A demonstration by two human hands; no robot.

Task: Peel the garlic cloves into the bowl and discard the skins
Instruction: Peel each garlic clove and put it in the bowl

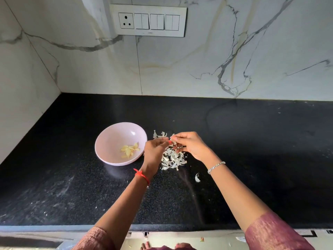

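Your two forearms reach in from the near edge of the black countertop (252, 141) and converge toward its middle. The left wrist carries a red thread (142, 175), the right wrist a silver bracelet (216, 166). One loose skin (197, 177) lies on the counter between the forearms.

Your left hand (155, 150) shows its back, fingers curled forward and to the right. Your right hand (193, 146) is turned with its palm facing left, its lower fingers bent above the skin pile (172, 160). The fingertips of both hands meet and pinch one small pale garlic piece (172, 138), held just above the far end of the pile. You cannot tell whether it is a clove or only skin.

The pale bowl (108, 134) stands on the counter just left of your left hand. The peeled cloves (129, 151) lie together in its near right part.

Farther off, a switch panel (148, 20) is set in the marble wall (252, 51).
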